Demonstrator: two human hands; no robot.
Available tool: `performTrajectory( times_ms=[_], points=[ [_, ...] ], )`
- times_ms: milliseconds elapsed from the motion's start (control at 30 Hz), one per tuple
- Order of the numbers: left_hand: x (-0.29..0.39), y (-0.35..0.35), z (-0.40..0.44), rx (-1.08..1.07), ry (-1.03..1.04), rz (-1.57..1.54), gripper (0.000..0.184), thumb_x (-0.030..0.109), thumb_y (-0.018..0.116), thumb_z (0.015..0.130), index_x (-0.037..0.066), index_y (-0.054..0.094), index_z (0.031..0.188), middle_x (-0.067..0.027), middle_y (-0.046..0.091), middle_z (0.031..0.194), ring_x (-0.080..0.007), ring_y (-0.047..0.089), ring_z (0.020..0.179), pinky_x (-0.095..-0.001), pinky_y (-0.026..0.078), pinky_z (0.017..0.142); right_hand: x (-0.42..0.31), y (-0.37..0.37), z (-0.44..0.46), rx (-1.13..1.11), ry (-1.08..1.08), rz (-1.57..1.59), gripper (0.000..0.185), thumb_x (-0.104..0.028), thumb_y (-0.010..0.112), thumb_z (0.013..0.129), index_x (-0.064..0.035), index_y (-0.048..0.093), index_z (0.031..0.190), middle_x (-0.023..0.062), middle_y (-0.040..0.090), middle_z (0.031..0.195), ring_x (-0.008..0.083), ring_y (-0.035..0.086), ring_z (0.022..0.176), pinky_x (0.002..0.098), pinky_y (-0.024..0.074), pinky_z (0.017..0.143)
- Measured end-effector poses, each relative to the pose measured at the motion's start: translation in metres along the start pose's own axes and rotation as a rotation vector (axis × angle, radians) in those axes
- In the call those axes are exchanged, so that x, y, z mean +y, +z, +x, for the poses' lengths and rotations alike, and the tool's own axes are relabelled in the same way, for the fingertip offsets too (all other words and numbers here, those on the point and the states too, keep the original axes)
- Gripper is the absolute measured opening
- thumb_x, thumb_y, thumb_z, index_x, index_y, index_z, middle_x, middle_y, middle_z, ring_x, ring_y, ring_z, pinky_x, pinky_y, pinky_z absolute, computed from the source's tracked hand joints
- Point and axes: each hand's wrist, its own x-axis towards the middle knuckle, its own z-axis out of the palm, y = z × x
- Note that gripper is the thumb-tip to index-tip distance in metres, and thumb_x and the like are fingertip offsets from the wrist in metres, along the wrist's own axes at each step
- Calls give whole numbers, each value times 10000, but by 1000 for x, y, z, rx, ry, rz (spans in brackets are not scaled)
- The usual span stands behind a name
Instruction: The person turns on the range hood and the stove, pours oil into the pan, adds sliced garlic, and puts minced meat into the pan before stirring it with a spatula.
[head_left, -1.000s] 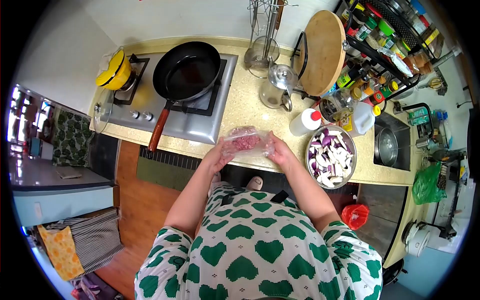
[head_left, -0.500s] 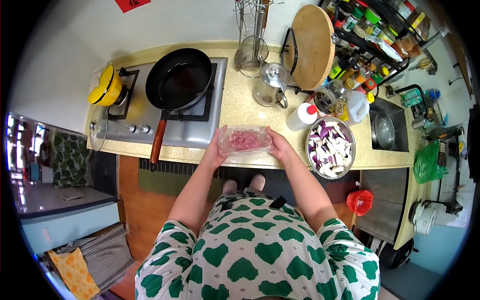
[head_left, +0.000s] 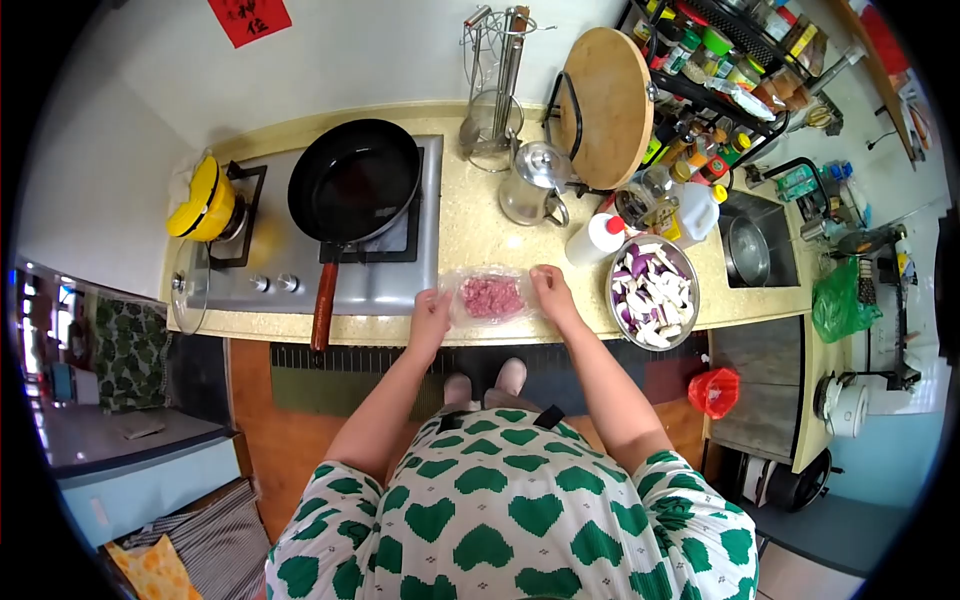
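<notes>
Raw minced meat lies in a clear plastic bag over the counter's front edge, right of the stove. My left hand is closed on the bag's left edge. On the opposite side, my right hand pinches the bag's right edge, fingers bent together. To the right of that hand stands a steel bowl of cut purple-skinned eggplant. A white bottle with a red cap is just behind the bowl.
A black frying pan sits on the stove, its wooden handle reaching past the front edge. Behind are a glass pitcher, a utensil rack and a round cutting board. The sink is far right.
My hands have drawn slightly apart and the plastic bag lies flatter, with the meat more plainly visible. My right hand's fingers are now bent upward at its edge. The view has shifted a little.
</notes>
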Motion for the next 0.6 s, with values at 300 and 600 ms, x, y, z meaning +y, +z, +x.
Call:
performTrajectory(
  times_ms=[300, 600],
  points=[
    [-17, -21, -28, 34, 37, 52, 502, 262, 657, 974, 11, 498, 1379, -181, 561, 1250, -245, 580, 1099, -342, 461, 959, -29, -24, -45, 37, -168, -18, 458, -252, 715, 912, -26, 600, 1293, 179, 657, 1175, 264, 620, 1092, 352, 479, 962],
    [25, -38, -78, 40, 385, 113, 265, 212, 618, 998, -13, 758, 980, -137, 698, 1107, -230, 641, 1022, -310, 459, 950, -96, -48, -78, -87, -242, -183, 289, -306, 614, 991, -66, 771, 1032, 90, 753, 827, 202, 706, 773, 303, 526, 762]
  ],
)
